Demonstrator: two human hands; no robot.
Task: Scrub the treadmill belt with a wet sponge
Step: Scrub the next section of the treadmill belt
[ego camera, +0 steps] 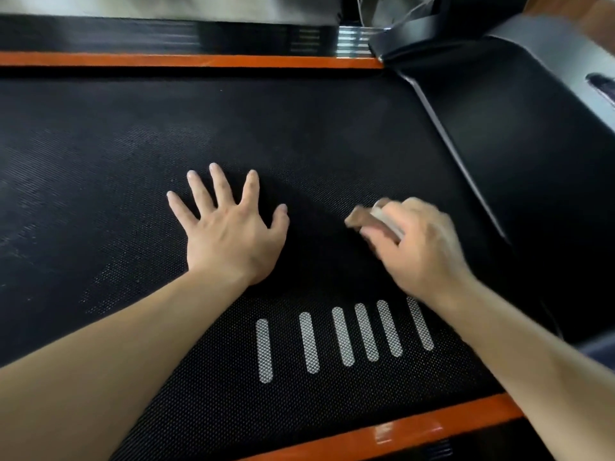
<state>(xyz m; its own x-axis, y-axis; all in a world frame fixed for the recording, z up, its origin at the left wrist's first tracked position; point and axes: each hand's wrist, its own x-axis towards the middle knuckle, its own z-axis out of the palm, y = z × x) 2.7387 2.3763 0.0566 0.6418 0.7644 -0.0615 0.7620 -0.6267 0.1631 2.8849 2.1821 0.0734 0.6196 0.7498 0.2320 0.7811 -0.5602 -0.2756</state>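
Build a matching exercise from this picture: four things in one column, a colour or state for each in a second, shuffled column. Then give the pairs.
Things
1. left hand
2. right hand
3. sponge
4. side rail

Colour or state
A. orange, running along the edge of the belt
B. brown and white, gripped
C. flat on the belt, fingers spread
D. fingers curled round the sponge

Pairs: 1-C, 2-D, 3-B, 4-A

Clearance over the treadmill belt (316, 128)
Open surface from 9 to 11 o'clock. Motor cover (515, 134) blocks 2 to 3 o'clock; far orange rail (186, 60) bounds 12 o'clock, near orange rail (416, 427) 5 o'clock; left hand (229, 234) lies flat near centre.
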